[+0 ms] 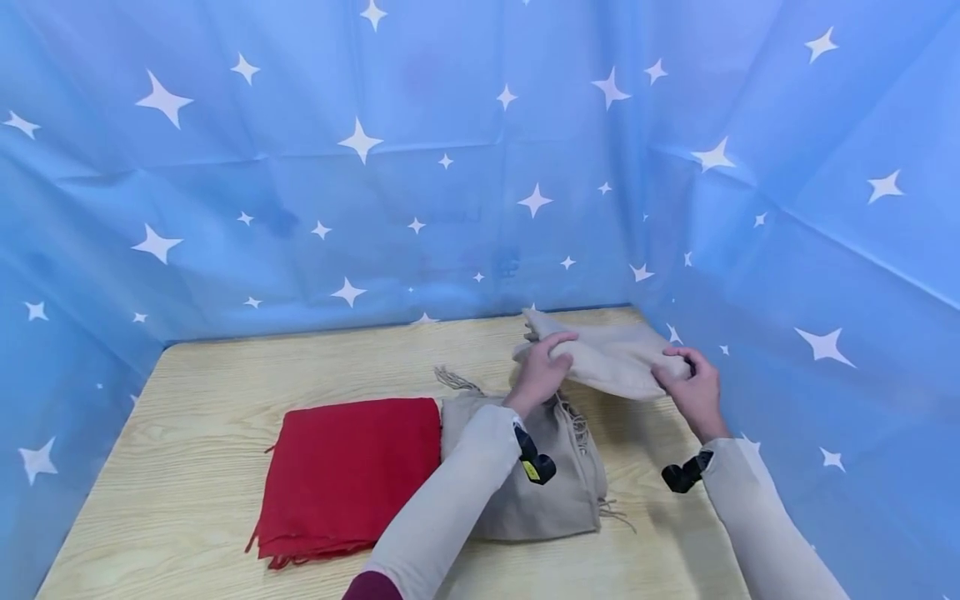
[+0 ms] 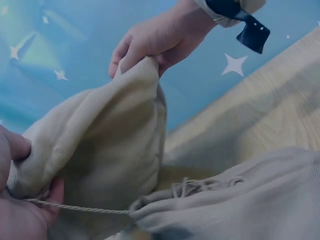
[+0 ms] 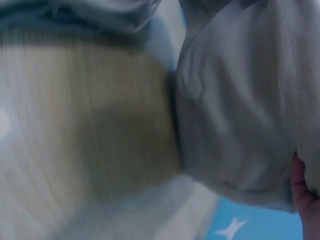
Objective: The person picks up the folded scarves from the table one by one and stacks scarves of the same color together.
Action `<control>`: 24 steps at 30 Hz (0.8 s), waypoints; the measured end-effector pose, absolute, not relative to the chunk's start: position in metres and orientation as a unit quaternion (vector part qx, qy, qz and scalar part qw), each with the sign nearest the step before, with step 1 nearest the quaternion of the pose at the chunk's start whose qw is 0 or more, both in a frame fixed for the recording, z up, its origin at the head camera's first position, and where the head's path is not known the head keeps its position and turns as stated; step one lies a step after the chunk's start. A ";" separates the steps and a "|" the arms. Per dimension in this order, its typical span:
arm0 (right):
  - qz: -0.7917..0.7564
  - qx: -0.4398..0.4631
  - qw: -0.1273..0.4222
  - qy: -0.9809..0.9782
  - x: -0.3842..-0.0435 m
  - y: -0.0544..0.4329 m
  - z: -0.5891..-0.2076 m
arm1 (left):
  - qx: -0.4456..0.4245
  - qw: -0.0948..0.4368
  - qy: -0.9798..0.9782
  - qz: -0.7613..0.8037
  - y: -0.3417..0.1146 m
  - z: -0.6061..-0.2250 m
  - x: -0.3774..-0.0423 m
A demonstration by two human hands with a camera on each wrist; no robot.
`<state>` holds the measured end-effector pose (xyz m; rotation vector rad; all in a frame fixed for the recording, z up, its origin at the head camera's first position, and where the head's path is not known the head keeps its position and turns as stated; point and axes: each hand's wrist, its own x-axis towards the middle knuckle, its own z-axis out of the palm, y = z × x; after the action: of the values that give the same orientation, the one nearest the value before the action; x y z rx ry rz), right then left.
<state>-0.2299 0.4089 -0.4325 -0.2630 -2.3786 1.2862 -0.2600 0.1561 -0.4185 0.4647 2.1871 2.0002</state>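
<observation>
A folded beige scarf [image 1: 611, 354] hangs above the back right of the table, held by both hands. My left hand [image 1: 542, 375] grips its left end, thumb and fingers pinching the cloth edge. At its right end, my right hand [image 1: 692, 387] pinches the other corner. In the left wrist view the beige scarf [image 2: 100, 120] bends between the two hands, and one twisted tassel runs from the left hand to the grey-beige scarf below. That folded grey-beige scarf [image 1: 532, 500] lies on the table under my left forearm, fringes showing at its edges.
A folded red scarf [image 1: 352, 475] with fringes lies left of the grey-beige scarf, against it. The wooden table [image 1: 217, 400] is backed by a blue curtain [image 1: 420, 192] with white stars, which also stands close along the right side. Each wrist carries a black camera mount [image 1: 534, 457].
</observation>
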 end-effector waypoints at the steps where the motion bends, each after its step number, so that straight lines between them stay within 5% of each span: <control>1: 0.467 -0.091 0.220 -0.852 -0.228 0.405 -0.430 | 0.158 0.068 0.727 0.665 0.153 -0.416 -0.260; 7: 0.483 -0.072 0.282 -0.826 -0.224 0.385 -0.408 | 0.165 0.049 0.724 0.668 0.136 -0.395 -0.259; 17: 0.507 -0.025 0.302 -0.807 -0.193 0.341 -0.357 | 0.178 0.029 0.723 0.667 0.108 -0.376 -0.245; 24: 0.503 0.011 0.327 -0.800 -0.168 0.315 -0.357 | 0.178 0.005 0.719 0.672 0.082 -0.382 -0.220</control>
<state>-0.1681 0.3148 -0.3565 0.0276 -2.0947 1.3174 -0.2199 0.0817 -0.3822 0.5576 2.2524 2.1042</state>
